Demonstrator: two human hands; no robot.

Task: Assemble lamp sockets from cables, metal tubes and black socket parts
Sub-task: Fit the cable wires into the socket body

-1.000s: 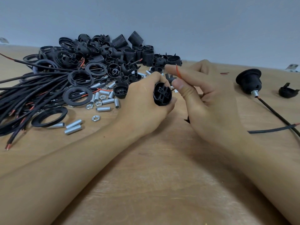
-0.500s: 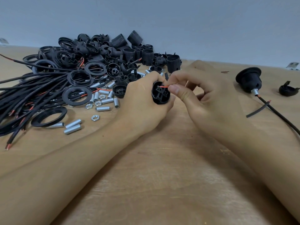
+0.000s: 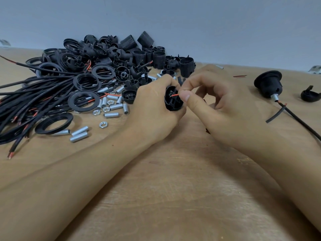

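Wooden counter (image 3: pixel 173 197) below; left hand (image 3: pixel 152 108) grips rigid socket part (image 3: pixel 173 101), right hand (image 3: pixel 222 108) pinches thin, bendy red wire (image 3: pixel 175 95) near its tip.

Left hand (image 3: pixel 152 105) curled in a grip, right hand (image 3: pixel 224 108) pinching thumb to forefinger, forearms converging.

A pale wooden table (image 3: pixel 173 197) spreads below and around the fingers (image 3: pixel 199 82), meeting a plain grey-blue wall (image 3: pixel 208 23) behind them. Small metal brackets sit at that seam, one far left (image 3: pixel 4 42) and one far right (image 3: pixel 315 69) of the fingers.
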